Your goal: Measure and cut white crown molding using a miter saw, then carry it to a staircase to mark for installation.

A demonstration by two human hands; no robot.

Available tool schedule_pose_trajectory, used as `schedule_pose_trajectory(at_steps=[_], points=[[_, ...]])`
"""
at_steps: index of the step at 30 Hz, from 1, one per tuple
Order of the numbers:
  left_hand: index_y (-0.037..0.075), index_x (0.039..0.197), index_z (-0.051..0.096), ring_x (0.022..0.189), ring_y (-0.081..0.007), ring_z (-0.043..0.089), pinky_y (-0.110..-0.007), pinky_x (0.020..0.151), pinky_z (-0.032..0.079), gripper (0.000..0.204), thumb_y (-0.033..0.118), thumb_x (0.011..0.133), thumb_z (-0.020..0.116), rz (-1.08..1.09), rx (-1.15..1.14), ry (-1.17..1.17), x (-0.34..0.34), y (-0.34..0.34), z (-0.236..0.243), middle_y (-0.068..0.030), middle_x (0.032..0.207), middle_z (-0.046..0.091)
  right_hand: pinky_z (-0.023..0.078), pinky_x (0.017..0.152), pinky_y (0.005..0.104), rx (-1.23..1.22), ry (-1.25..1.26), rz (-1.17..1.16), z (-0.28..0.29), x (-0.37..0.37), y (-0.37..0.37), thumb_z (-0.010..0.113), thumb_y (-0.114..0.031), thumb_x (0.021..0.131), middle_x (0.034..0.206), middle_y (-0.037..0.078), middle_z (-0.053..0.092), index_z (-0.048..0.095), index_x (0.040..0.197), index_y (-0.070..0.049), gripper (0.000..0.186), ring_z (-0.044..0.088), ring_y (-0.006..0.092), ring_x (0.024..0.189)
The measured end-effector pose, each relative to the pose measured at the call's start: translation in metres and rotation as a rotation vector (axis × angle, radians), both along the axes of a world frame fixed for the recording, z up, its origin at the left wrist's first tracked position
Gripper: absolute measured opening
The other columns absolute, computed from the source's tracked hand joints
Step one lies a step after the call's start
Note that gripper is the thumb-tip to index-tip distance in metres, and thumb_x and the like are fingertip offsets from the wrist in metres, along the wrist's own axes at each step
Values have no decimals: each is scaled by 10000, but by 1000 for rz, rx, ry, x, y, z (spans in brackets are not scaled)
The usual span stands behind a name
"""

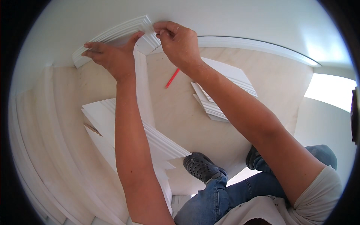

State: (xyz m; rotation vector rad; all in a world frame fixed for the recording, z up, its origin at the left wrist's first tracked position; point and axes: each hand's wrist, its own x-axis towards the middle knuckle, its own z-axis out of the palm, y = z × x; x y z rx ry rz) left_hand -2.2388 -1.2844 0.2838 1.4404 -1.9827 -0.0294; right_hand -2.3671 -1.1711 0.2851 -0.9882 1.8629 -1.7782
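Note:
A white ribbed skirting board piece [112,33] lies along the wall at the top left, above a stair step. My left hand [117,59] spreads over its face, thumb and fingers wide apart and pressing on it. At the piece's right end, ribbed moulding [149,39] turns the corner downward. Beside that corner is my right hand [179,44], closed in a pinch with thumb and forefinger together. Whatever its fingertips may hold is too small or hidden to make out.
A red pencil-like stick [172,78] lies on the beige landing [172,107]. White ribbed offcuts [228,77] rest there under my right forearm. More cut boards [165,140] lie around my left forearm. Curved steps [62,123] descend at left; fitted skirting [255,44] follows the far wall.

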Motion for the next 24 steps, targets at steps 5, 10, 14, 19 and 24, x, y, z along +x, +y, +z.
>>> schedule_pose_trajectory(at_steps=[5, 10, 14, 19, 24], points=[[-283, 1478, 21, 1480, -611, 164, -503, 1199, 339, 1605, 757, 595, 866, 39, -15, -64, 1, 0, -1, -541, 1511, 107, 561, 736, 374, -43, -31, 16, -9, -3, 9, 589, -72, 923, 912, 167, 748, 748, 1052, -14, 213, 702, 293, 746], [-285, 1477, 9, 1488, -603, 146, -508, 1215, 310, 1601, 769, 610, 848, 27, 29, -80, 1, -2, 2, -538, 1515, 99, 557, 712, 359, 300, -20, 23, -50, -17, 39, 612, -141, 928, 900, 159, 752, 730, 999, -6, 192, 702, 273, 729], [-294, 1470, 31, 1438, -640, 233, -506, 1148, 408, 1645, 845, 563, 799, 60, -145, -252, -3, -11, -13, -562, 1483, 124, 544, 736, 387, 242, -673, -234, -98, -52, 50, 628, -223, 922, 846, 189, 733, 697, 1001, 51, 293, 706, 293, 787], [-291, 1474, 31, 1464, -627, 182, -523, 1155, 394, 1620, 827, 592, 803, 63, -90, -228, 9, -14, -8, -536, 1503, 144, 508, 828, 442, 314, 1, -713, -83, -86, 69, 658, -259, 911, 920, 140, 688, 667, 924, 4, 264, 658, 330, 890], [-287, 1476, 17, 1479, -622, 142, -548, 1165, 377, 1597, 801, 620, 813, 44, -15, -161, 2, -8, -3, -521, 1520, 148, 533, 840, 422, 242, 774, -548, -101, -120, 110, 779, -128, 826, 1042, 69, 658, 698, 967, -104, 165, 610, 301, 1010]])
